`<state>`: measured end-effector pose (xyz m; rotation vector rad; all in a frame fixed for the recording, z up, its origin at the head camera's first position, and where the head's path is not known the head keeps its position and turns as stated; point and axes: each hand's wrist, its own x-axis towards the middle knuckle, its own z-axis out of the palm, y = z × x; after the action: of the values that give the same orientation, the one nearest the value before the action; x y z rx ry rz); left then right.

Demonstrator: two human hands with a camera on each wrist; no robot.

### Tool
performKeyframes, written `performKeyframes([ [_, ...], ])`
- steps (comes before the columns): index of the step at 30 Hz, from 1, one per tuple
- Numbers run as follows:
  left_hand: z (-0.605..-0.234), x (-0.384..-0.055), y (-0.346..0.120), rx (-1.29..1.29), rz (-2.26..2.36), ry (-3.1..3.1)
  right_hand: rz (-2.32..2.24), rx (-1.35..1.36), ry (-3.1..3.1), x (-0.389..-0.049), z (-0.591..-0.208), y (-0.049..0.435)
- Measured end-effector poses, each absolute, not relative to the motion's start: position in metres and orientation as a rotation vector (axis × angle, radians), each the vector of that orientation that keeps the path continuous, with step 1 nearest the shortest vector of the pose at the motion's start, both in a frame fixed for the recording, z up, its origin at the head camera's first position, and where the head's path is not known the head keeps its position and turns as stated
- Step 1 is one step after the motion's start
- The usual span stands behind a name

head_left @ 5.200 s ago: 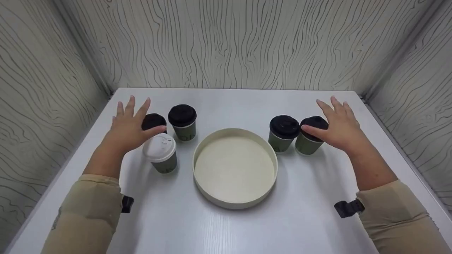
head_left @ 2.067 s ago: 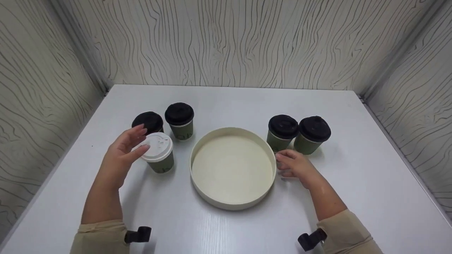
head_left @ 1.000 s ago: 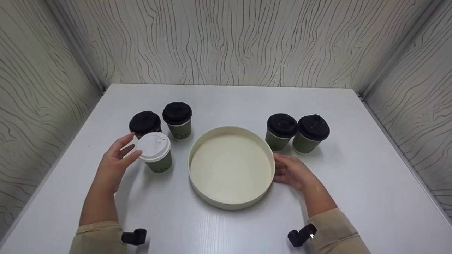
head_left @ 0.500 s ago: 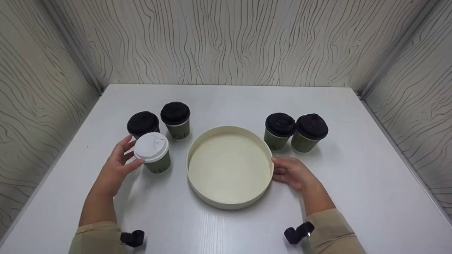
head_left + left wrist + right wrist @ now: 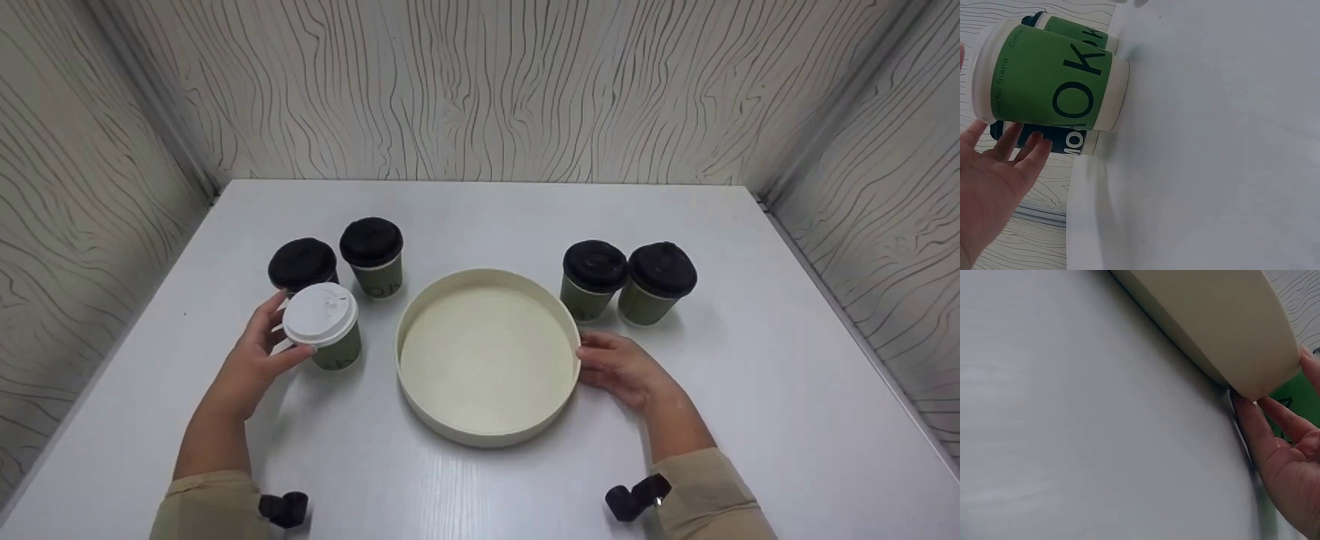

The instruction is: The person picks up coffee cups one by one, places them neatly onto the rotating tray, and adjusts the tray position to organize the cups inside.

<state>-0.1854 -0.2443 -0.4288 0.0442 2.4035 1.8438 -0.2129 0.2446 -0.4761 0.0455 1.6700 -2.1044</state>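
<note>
A green paper cup with a white lid (image 5: 322,324) stands left of a round cream tray (image 5: 480,433). My left hand (image 5: 279,334) curves round its left side, the thumb near the wall under the lid and the fingers behind it. In the left wrist view the fingers (image 5: 1019,147) lie fairly straight beside the cup (image 5: 1055,90); a firm hold is not shown. My right hand (image 5: 589,358) rests on the table with its fingers against the tray's right wall. The right wrist view shows those fingers (image 5: 1266,422) touching the tray's wall (image 5: 1213,332).
Two black-lidded green cups (image 5: 302,264) (image 5: 371,251) stand behind the white-lidded one. Two more (image 5: 595,274) (image 5: 660,277) stand right of the tray, just beyond my right hand. The tray holds nothing. Patterned walls close the white table (image 5: 480,217) on three sides.
My left hand has drawn closer round the white-lidded cup, its thumb coming to the front. My right hand has stayed at the tray's right wall. Earlier both hands hovered over the outer cups.
</note>
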Motion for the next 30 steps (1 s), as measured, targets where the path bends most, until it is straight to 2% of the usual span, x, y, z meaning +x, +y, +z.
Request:
performKeyframes([
  [30,-0.4337,-0.1910,-0.2357,-0.001,1.809,2.461,-2.090,-0.035,1.706,-0.2124,-0.4771,0.2446],
])
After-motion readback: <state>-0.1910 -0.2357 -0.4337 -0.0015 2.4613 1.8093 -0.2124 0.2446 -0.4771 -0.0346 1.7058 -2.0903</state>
